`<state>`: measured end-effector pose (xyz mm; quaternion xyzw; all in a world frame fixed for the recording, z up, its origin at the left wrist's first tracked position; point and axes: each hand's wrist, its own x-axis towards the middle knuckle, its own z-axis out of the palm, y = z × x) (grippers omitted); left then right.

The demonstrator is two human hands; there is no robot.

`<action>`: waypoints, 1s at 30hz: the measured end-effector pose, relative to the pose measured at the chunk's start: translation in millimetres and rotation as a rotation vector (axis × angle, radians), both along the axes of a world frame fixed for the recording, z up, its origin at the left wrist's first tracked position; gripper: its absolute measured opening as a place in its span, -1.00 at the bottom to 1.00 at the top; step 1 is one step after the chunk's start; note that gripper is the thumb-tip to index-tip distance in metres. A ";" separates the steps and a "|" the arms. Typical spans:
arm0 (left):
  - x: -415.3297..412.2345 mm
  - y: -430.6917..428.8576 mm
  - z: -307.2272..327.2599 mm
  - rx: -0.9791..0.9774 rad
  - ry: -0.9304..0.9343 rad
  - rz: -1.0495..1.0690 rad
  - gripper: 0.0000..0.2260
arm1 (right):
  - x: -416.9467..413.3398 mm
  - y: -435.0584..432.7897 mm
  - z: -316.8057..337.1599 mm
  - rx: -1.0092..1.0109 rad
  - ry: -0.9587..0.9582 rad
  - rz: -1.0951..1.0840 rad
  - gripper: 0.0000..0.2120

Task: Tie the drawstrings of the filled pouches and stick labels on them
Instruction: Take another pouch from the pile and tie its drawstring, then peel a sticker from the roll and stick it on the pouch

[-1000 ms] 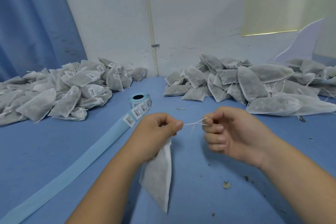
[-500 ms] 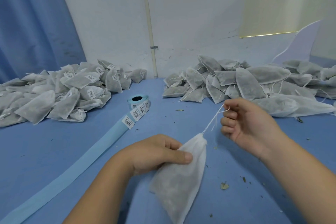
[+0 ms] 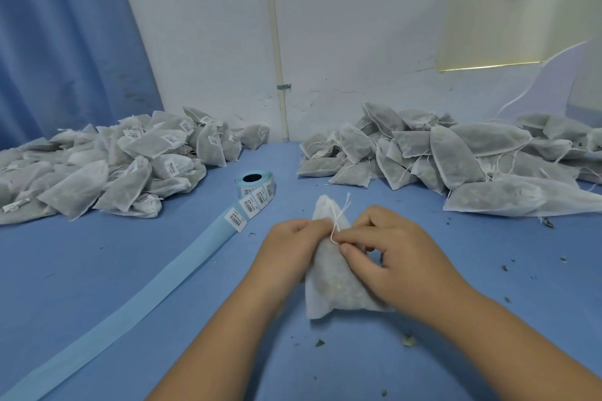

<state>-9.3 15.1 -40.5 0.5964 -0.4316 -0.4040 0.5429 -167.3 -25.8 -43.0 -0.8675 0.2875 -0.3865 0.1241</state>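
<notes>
Pouch [image 3: 329,286] clutched in left grip [image 3: 290,251], right grip [image 3: 397,260] pinching its one drawstring [image 3: 338,218], one label roll [image 3: 257,189], one labelled heap [image 3: 97,169], one unlabelled heap [image 3: 456,153].

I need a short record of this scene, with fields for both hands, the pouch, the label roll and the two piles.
pouch: filled, on blue table, no label seen
left hand: grips pouch neck
right hand: pinches drawstring at the neck
label roll: beyond left hand, strip unrolled
left pile: labelled pouches
right pile: pouches with loose strings

wall [image 3: 358,42] white, scuffed | curtain [image 3: 65,42] blue — left | pipe [image 3: 275,42] upright | table [image 3: 97,286] blue | panel [image 3: 505,10] right — perhaps a blind
</notes>
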 end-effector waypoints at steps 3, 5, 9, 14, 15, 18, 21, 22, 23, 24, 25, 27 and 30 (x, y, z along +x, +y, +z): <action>1.3 0.8 1.2 0.008 0.116 -0.108 -0.65 | -3.3 -2.1 -0.6 -0.009 0.037 0.039 -0.80; 3.4 2.3 1.4 0.042 0.153 -0.146 -0.63 | -3.0 -0.4 -0.6 -0.010 0.061 0.046 -0.78; 18.0 1.9 -0.1 0.094 0.253 -0.150 -0.72 | 1.0 4.7 -3.0 -0.010 0.031 0.101 -0.70; 63.6 4.7 12.6 0.069 0.307 0.127 -0.78 | 10.4 11.5 -9.6 0.082 -0.034 0.150 -0.73; 78.6 7.1 14.7 0.039 0.340 0.191 -0.81 | 14.3 11.3 -11.1 0.118 -0.038 0.160 -0.76; 124.1 17.0 11.6 -0.048 0.497 0.337 -0.87 | 33.8 6.8 -15.6 0.219 -0.007 0.185 -0.82; 152.2 19.3 3.0 -0.104 0.680 0.379 -0.81 | 65.5 -2.1 -17.3 0.306 0.045 0.166 -0.81; 157.4 17.5 0.6 -0.111 0.725 0.378 -0.79 | 79.1 -6.0 -17.0 0.325 0.068 0.154 -0.83; 160.9 15.3 -0.9 -0.105 0.766 0.368 -0.79 | 93.7 -10.1 -16.1 0.348 0.086 0.138 -0.85; 162.0 12.6 -1.8 -0.085 0.804 0.353 -0.79 | 107.7 -14.8 -14.6 0.377 0.093 0.115 -0.87; 164.7 10.3 -2.6 -0.055 0.841 0.336 -0.79 | 124.4 -20.2 -13.0 0.414 0.087 0.094 -0.89; 167.7 7.6 -3.7 -0.003 0.917 0.289 -0.79 | 154.7 -31.3 -10.0 0.474 0.058 0.053 -0.93; 174.2 7.0 -6.3 0.047 0.989 0.212 -0.75 | 192.6 -47.6 -10.5 0.499 0.069 -0.014 -0.95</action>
